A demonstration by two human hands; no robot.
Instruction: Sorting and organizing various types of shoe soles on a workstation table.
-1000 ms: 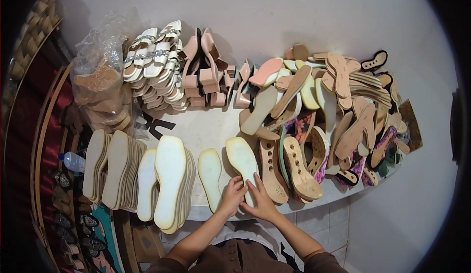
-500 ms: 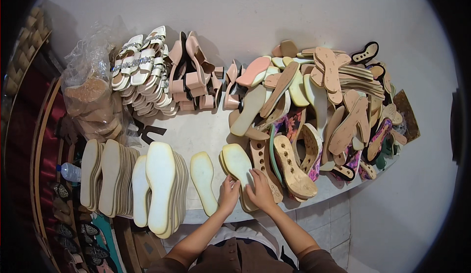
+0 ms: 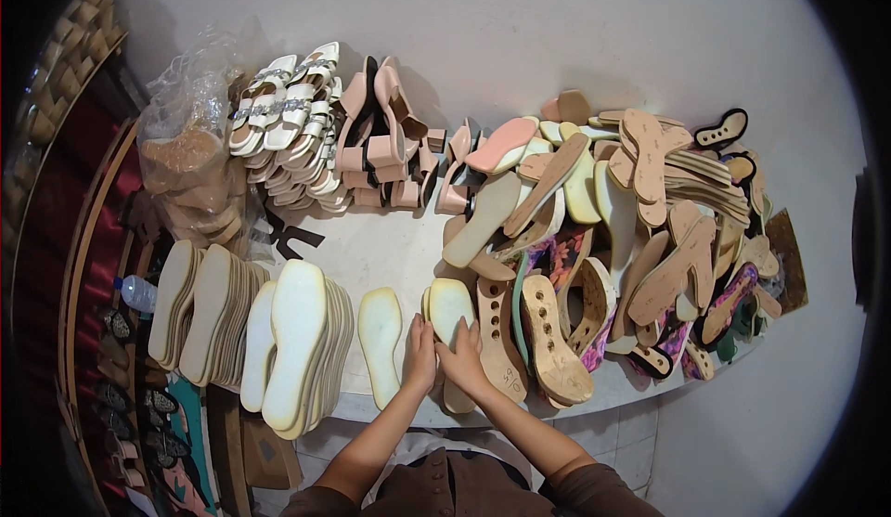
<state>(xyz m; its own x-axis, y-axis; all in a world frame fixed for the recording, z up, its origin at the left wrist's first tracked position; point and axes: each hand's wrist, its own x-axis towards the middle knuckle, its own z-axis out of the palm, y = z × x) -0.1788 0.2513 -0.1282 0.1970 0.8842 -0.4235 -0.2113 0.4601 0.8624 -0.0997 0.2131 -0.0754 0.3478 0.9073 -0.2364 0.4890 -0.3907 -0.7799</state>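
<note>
Near the front edge of the table, two cream shoe insoles with yellowed edges lie one over the other, the upper insole (image 3: 452, 300) covering most of the lower one. My left hand (image 3: 420, 357) grips their left edge, its fingers pointing away from me. From the right, my right hand (image 3: 460, 361) closes over the narrow middle of the upper insole. Both hands hide the lower half of the pair. A single cream insole (image 3: 379, 345) lies just left of my left hand. Beside my right hand rests a tan sole piece with holes (image 3: 497, 350).
Stacks of insoles (image 3: 297, 331) stand at the front left. White sandals (image 3: 288, 113), pink heeled sandals (image 3: 390, 136) and a clear plastic bag (image 3: 190, 146) line the back. A heap of soles (image 3: 673, 239) and wedge heels (image 3: 557, 341) covers the right side. A water bottle (image 3: 137, 292) is far left.
My right hand has slid down and left on the upper insole, toward my left hand. My left hand has shifted slightly up and left. The whole view has shifted a little.
</note>
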